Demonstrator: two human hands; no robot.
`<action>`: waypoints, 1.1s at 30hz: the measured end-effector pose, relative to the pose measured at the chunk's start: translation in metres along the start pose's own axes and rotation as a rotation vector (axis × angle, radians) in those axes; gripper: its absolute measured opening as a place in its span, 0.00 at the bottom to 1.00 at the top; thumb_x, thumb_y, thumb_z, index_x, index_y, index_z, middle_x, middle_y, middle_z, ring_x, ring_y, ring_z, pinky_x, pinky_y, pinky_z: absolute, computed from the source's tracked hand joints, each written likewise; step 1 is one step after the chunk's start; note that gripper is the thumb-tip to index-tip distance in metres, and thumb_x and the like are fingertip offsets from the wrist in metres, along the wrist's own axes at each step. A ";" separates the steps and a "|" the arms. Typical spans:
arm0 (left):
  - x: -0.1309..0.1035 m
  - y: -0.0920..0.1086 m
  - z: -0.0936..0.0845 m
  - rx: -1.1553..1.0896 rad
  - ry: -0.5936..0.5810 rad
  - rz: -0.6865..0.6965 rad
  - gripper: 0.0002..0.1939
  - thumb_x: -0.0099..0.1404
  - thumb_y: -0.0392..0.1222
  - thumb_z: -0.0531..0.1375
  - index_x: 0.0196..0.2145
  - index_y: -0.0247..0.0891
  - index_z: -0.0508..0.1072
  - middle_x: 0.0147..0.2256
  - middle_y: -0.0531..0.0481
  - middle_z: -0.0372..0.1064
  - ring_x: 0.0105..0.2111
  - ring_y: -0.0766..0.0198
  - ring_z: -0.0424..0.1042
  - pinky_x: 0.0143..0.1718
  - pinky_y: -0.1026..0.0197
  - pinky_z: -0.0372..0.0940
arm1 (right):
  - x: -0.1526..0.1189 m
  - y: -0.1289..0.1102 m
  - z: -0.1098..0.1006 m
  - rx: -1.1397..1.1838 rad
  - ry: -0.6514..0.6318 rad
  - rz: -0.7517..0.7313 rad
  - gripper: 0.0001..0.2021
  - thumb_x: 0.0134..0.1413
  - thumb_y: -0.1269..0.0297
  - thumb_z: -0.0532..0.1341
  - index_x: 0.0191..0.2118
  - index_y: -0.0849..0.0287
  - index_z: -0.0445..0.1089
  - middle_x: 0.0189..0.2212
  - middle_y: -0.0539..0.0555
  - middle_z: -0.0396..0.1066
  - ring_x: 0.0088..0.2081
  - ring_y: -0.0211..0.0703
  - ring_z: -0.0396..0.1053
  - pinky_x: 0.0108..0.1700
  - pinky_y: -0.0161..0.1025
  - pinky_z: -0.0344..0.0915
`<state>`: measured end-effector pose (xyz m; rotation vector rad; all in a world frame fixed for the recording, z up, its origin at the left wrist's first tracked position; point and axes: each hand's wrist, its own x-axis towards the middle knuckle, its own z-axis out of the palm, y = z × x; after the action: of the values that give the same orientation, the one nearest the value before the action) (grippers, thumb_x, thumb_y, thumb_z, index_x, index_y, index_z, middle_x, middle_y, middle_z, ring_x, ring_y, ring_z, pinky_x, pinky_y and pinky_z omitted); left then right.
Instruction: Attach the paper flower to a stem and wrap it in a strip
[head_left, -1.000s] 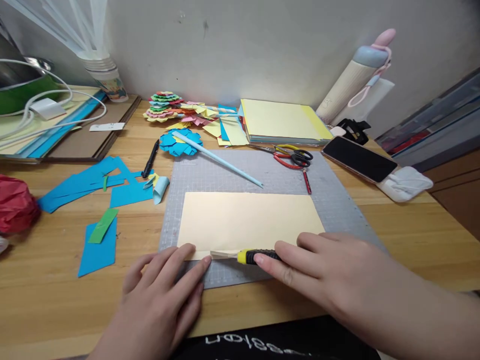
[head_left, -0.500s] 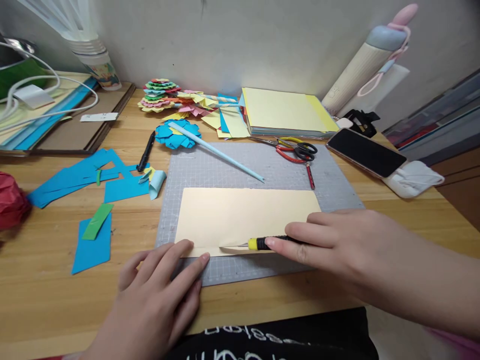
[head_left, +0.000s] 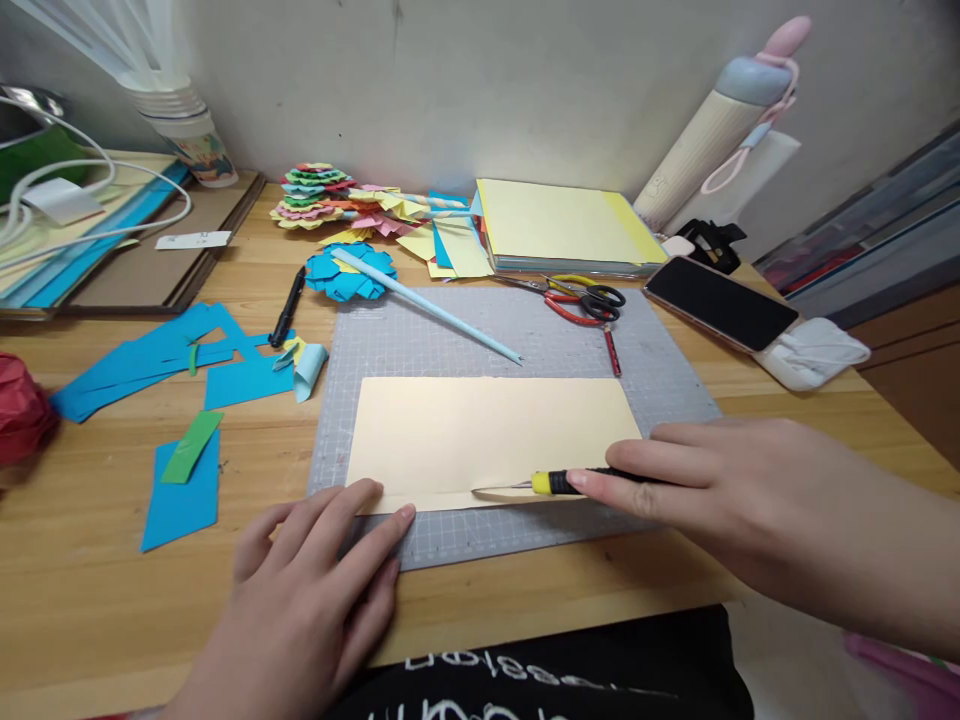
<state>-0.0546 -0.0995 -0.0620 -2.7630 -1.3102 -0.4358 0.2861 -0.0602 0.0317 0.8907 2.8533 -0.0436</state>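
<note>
A cream sheet of paper (head_left: pixel 487 430) lies on the grey cutting mat (head_left: pixel 450 540), its long side running left to right. My left hand (head_left: pixel 322 570) presses fingertips on the paper's lower left corner, fingers stretched out and slightly apart. In my right hand (head_left: pixel 705 480) is a yellow and black craft knife (head_left: pixel 551 483), its thin blade pointing left. The blade tip meets the paper along a line near its lower edge, where a narrow strip shows below the slit. My fingers hide the knife's rear end.
Scissors (head_left: pixel 596 300), a blue paper flower (head_left: pixel 351 272) on a rolled stem and a pen (head_left: pixel 287 308) lie beyond the paper. Blue paper scraps (head_left: pixel 180 500) are at left. A phone (head_left: pixel 721 303) and a white case (head_left: pixel 814 352) sit at right, near a paper stack (head_left: pixel 570 225).
My right hand has drawn the craft knife to the right along the lower edge of the paper. The slit behind the blade is longer. My left hand stays on the corner.
</note>
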 end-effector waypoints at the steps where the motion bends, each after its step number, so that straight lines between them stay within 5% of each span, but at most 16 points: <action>1: 0.000 0.000 0.000 0.000 0.001 -0.001 0.20 0.60 0.41 0.59 0.51 0.47 0.70 0.49 0.45 0.67 0.46 0.51 0.67 0.45 0.49 0.57 | -0.002 0.000 0.000 -0.004 0.004 0.006 0.30 0.50 0.83 0.50 0.58 0.54 0.62 0.41 0.55 0.73 0.32 0.44 0.70 0.30 0.39 0.63; 16: 0.000 0.002 -0.001 -0.012 -0.012 -0.031 0.20 0.61 0.42 0.59 0.52 0.48 0.69 0.50 0.45 0.67 0.47 0.50 0.67 0.46 0.48 0.57 | -0.028 0.008 0.002 -0.019 0.031 0.053 0.35 0.46 0.87 0.47 0.57 0.50 0.63 0.43 0.53 0.73 0.32 0.44 0.73 0.27 0.41 0.66; 23: 0.001 0.004 -0.001 -0.019 0.002 -0.039 0.18 0.62 0.41 0.58 0.50 0.47 0.71 0.49 0.45 0.68 0.46 0.50 0.68 0.45 0.47 0.57 | -0.037 0.010 0.006 0.011 0.044 0.104 0.32 0.50 0.84 0.49 0.58 0.47 0.64 0.44 0.53 0.73 0.34 0.43 0.72 0.29 0.40 0.66; 28: -0.001 -0.001 -0.005 -0.125 -0.012 -0.089 0.19 0.64 0.41 0.56 0.52 0.47 0.67 0.48 0.46 0.68 0.46 0.52 0.67 0.45 0.50 0.58 | -0.043 0.012 0.002 0.101 0.026 0.145 0.25 0.62 0.75 0.49 0.61 0.45 0.59 0.46 0.54 0.72 0.39 0.42 0.73 0.33 0.38 0.67; 33: 0.001 -0.014 -0.006 -0.080 0.057 -0.136 0.09 0.66 0.42 0.56 0.43 0.42 0.70 0.41 0.47 0.71 0.40 0.54 0.69 0.41 0.52 0.58 | -0.055 0.013 0.004 0.093 0.091 0.246 0.26 0.64 0.72 0.50 0.63 0.41 0.54 0.50 0.54 0.70 0.45 0.44 0.72 0.37 0.38 0.68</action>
<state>-0.0662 -0.0907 -0.0566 -2.7117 -1.5046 -0.5836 0.3387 -0.0805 0.0367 1.2874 2.8198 -0.1107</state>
